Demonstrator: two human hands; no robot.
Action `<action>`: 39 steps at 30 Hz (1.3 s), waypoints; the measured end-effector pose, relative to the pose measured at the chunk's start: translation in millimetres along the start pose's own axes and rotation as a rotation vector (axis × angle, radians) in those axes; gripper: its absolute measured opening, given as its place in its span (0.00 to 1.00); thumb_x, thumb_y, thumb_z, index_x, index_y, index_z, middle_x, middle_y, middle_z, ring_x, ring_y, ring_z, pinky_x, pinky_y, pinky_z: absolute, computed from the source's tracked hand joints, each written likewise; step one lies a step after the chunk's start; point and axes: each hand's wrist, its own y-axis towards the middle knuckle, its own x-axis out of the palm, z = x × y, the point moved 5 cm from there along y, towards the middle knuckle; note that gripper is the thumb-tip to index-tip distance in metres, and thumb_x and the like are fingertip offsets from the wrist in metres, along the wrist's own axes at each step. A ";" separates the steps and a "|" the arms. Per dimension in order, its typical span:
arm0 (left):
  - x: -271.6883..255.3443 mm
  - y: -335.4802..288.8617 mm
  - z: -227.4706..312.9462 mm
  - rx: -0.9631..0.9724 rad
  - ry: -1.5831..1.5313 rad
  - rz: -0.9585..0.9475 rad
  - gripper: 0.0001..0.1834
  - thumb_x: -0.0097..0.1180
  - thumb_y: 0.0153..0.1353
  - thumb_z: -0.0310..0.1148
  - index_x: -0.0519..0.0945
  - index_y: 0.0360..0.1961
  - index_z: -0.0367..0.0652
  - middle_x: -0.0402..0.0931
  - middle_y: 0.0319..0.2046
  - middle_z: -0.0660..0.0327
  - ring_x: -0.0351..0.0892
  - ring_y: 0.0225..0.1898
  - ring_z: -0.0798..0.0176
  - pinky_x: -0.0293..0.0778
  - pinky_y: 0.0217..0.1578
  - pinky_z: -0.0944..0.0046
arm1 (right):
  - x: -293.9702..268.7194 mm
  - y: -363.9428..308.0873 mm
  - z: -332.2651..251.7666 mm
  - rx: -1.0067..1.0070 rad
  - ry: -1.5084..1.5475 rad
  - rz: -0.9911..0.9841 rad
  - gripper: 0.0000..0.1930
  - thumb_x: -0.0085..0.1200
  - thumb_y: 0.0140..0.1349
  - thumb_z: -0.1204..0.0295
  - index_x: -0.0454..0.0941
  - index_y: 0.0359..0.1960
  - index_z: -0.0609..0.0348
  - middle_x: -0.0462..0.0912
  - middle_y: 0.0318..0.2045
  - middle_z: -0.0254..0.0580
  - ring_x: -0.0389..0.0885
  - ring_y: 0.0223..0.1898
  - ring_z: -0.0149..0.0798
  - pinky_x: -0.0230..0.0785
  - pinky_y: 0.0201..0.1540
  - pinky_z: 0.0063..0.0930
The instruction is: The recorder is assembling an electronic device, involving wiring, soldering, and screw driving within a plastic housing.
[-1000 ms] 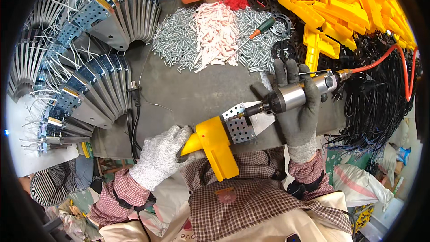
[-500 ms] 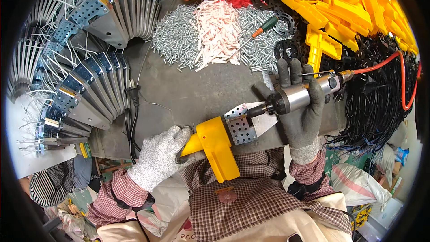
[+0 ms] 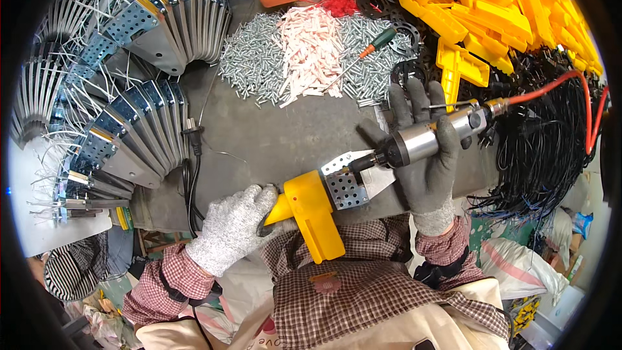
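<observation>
My left hand [image 3: 227, 225], in a speckled grey-white glove, is closed round the handle of a yellow plastic housing [image 3: 315, 220]. From the housing's right side sticks a perforated metal plate [image 3: 348, 188] with a pointed, shiny sheet beside it. A silver air screwdriver [image 3: 422, 142] lies across my right hand [image 3: 424, 178], which wears a dark grey glove. One finger wraps over its body, while the other fingers stretch away from it. The driver's black nose points left and down, meeting the metal plate; the exact contact at the tip cannot be made out.
Piles of silver screws [image 3: 253, 58] and pale pink sleeves [image 3: 311, 52] lie at the back, with a small green-handled screwdriver [image 3: 382, 39]. Yellow housings [image 3: 499, 13] and black cables [image 3: 538, 136] fill the right. Metal assemblies [image 3: 139, 123] stand left. A red hose [image 3: 551, 85] trails right.
The whole view has shifted slightly, with the back piles a little further left. Both hands keep their holds, and the driver's nose stays at the metal plate.
</observation>
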 end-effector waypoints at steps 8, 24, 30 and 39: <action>2.3 -1.3 -0.8 -0.020 -0.038 0.041 0.34 0.73 0.48 0.46 0.77 0.53 0.41 0.78 0.39 0.54 0.84 0.36 0.47 0.80 0.34 0.53 | -14.4 -20.0 -13.7 -0.013 0.004 0.060 0.22 0.53 0.71 0.65 0.70 0.66 0.47 0.70 0.69 0.43 0.60 0.74 0.52 0.43 0.69 0.86; 2.9 -1.0 -1.9 -0.026 0.019 -0.002 0.32 0.68 0.55 0.54 0.76 0.54 0.44 0.76 0.38 0.56 0.84 0.34 0.49 0.79 0.33 0.51 | 1.4 -17.1 -6.5 0.119 -0.039 0.039 0.22 0.54 0.71 0.64 0.69 0.64 0.50 0.72 0.64 0.49 0.62 0.72 0.53 0.49 0.72 0.76; 8.1 -0.4 -3.7 -0.038 0.010 -0.026 0.33 0.68 0.55 0.52 0.75 0.55 0.44 0.76 0.39 0.55 0.84 0.35 0.49 0.79 0.34 0.51 | 2.1 -17.9 -4.9 0.120 -0.037 0.030 0.20 0.55 0.70 0.64 0.69 0.62 0.49 0.75 0.61 0.50 0.65 0.70 0.52 0.59 0.72 0.63; 8.0 -1.5 -2.5 -0.006 0.035 0.010 0.31 0.69 0.54 0.49 0.74 0.55 0.45 0.76 0.38 0.56 0.84 0.34 0.49 0.79 0.33 0.51 | 9.1 -21.2 1.1 0.016 -0.069 0.059 0.18 0.53 0.72 0.61 0.72 0.60 0.51 0.75 0.62 0.47 0.67 0.68 0.49 0.61 0.71 0.57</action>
